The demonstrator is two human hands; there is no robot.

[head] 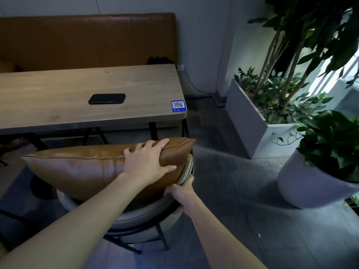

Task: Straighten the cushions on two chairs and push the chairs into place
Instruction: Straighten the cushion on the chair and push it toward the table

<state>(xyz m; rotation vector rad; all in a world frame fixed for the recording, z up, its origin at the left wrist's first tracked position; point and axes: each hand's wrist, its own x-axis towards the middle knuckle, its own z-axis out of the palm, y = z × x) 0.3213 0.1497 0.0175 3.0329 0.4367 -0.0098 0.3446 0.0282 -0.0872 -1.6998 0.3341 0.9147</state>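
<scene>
Fingers (155, 145) of left hand (149, 162) spread flat over top edge of cushion (81, 167), thumb splayed low on near face, pressing not pinching. Right hand (181, 192) w/ fingers curled round rim of chair (147, 212) back, at right corner. Cushion propped upright on seat against backrest, long axis left-right, right end tilted up a bit; most of it lies left of the fingers. Left hand nearer cushion, right nearer chair frame. Both forearms reaching fwd & down, left crossing toward right. Table (58, 105) just beyond chair, phone (106, 98) lying on it. Next move prob: level cushion, then shove chair straight fwd under table. Planter (250, 121) well apart on right.
</scene>
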